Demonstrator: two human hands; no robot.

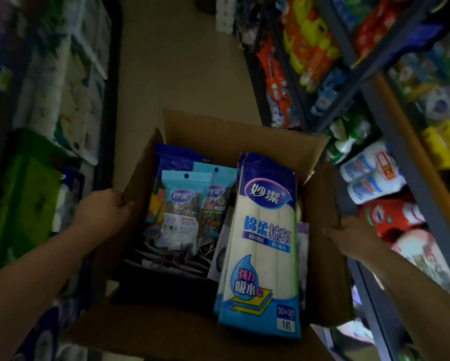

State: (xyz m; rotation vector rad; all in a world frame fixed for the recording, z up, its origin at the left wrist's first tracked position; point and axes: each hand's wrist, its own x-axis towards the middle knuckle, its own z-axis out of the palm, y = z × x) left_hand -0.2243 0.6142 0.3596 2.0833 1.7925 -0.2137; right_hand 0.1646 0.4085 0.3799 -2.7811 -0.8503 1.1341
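Box: the cardboard box [244,131] is held up in a shop aisle, top open, brown flaps standing outward.
Left hand: the left hand [106,207] grasps the box's left wall, fingers curled over its top edge.
Right hand: the right hand [354,238] clasps the box's right flap at its edge.
Edges: the right shelf rack [390,142] runs just beside the box's right flap; stacked goods stand near the box's left side.
Open room: bare floor [177,74] stretches beyond the box's far flap.
Counts: inside the box, two tall cloth packs [264,243] lean one behind the other at its right; two small light-blue packs [183,204] sit at its left, with one dark-blue pack [177,155] behind them.
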